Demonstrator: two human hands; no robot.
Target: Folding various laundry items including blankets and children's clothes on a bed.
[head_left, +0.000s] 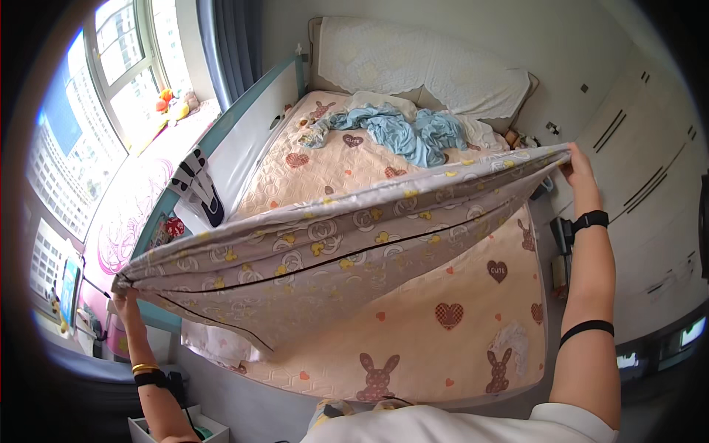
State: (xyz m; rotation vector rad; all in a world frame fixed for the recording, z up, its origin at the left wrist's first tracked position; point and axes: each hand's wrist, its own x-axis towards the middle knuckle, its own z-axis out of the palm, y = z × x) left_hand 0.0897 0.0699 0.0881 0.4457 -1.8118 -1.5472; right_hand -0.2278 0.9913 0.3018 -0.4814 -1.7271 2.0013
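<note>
A thin grey patterned cloth (332,243) with yellow figures and dark piping is stretched across the view between my two raised hands. My left hand (125,293) grips its left corner, low at the left. At the upper right, my right hand (579,163) holds the opposite corner. Beneath the cloth lies a bed with a peach quilted mattress cover (410,343) printed with rabbits and hearts. Crumpled light blue bedding (410,133) rests near the headboard. A small whitish cloth (512,343) lies at the bed's near right.
A teal-edged bed rail (243,122) runs along the bed's left side, beside a window ledge with plush toys (174,108). White wardrobes (648,183) stand at the right. An open white drawer or box (216,429) sits low at the left.
</note>
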